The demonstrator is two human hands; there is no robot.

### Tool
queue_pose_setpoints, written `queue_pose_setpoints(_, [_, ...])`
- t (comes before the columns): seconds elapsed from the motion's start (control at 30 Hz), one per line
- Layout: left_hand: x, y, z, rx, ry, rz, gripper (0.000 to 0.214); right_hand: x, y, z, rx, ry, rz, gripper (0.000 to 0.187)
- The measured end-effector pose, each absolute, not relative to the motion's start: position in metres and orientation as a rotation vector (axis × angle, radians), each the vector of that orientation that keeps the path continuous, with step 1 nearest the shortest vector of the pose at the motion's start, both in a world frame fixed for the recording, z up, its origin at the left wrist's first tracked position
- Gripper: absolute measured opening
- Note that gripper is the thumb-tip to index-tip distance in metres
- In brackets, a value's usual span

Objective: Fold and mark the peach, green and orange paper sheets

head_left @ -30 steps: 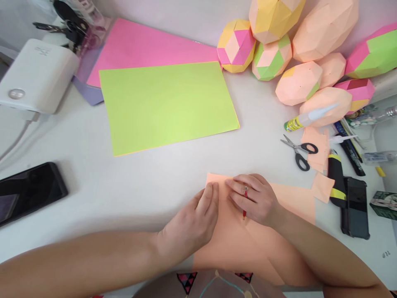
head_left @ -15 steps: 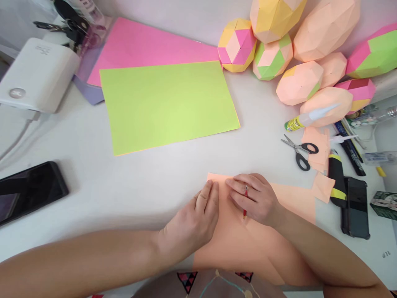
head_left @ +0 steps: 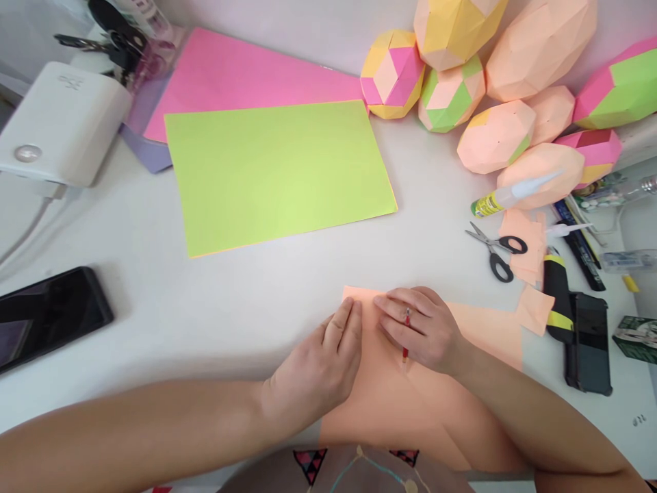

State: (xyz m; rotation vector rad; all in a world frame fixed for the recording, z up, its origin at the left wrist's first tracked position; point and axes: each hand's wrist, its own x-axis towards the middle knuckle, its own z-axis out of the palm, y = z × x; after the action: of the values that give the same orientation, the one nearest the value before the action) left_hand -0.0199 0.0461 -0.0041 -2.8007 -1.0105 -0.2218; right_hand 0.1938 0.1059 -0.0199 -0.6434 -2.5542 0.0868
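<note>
A large peach paper sheet (head_left: pixel 390 411) lies in front of me, its near part against my body. My left hand (head_left: pixel 328 356) rests on the sheet's upper left part with its fingers stretched out and pressing down near the top edge. Close beside it, my right hand (head_left: pixel 421 329) has bent fingers, their tips on the same strip of paper. A slim red stick that looks like a pencil (head_left: pixel 405 355) pokes out below the right hand; most of it is hidden by the fingers. The right hand wears a ring.
Beyond the hands lie a green sheet (head_left: pixel 282 178) and pink paper (head_left: pixel 246 75). Faceted paper shapes (head_left: pixel 495 137) stand at the back right. Scissors (head_left: pixel 495 250), a glue bottle (head_left: pixel 493 203), peach scraps (head_left: pixel 535 308) and a cutter (head_left: pixel 557 287) lie right; phone (head_left: pixel 56 315) left.
</note>
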Motion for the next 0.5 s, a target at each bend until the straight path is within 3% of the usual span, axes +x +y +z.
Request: queue_pose_setpoints(0.5, [-0.0191, 0.0445, -0.0054, -2.805, -1.034, -0.228, 0.039, 0.1949, 0.1051, -0.0215, -0.642, -2.56, 0.087, 0.014])
